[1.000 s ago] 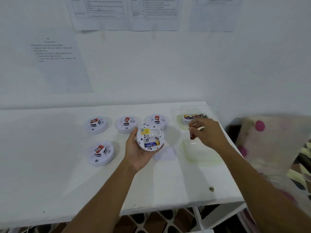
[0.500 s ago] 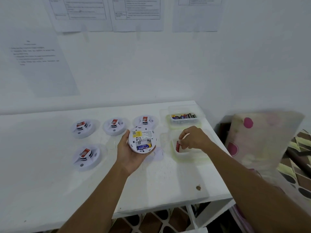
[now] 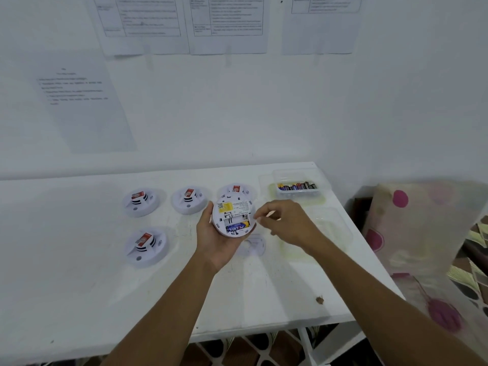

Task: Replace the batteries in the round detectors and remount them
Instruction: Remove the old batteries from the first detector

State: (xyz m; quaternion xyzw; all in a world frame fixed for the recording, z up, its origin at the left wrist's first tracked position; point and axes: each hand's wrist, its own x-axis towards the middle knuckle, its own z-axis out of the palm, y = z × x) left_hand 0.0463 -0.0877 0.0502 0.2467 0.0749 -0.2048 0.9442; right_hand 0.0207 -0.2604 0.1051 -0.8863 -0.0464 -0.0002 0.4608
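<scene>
Right hand (image 3: pixel 286 223) returned to detector (image 3: pixel 233 216); fingertip contents unclear.

matt white plastic detector (image 3: pixel 234 216), clear plastic tub (image 3: pixel 298 187)

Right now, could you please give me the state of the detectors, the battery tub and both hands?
Held white round detector: back up, bay open, one blue battery in, one slot empty.
Left hand: grips that detector.
Right hand: fingers curled at its rim, contents unclear.
Four other white round detectors: lying face up.
Clear plastic tub: open, holding batteries.
</scene>
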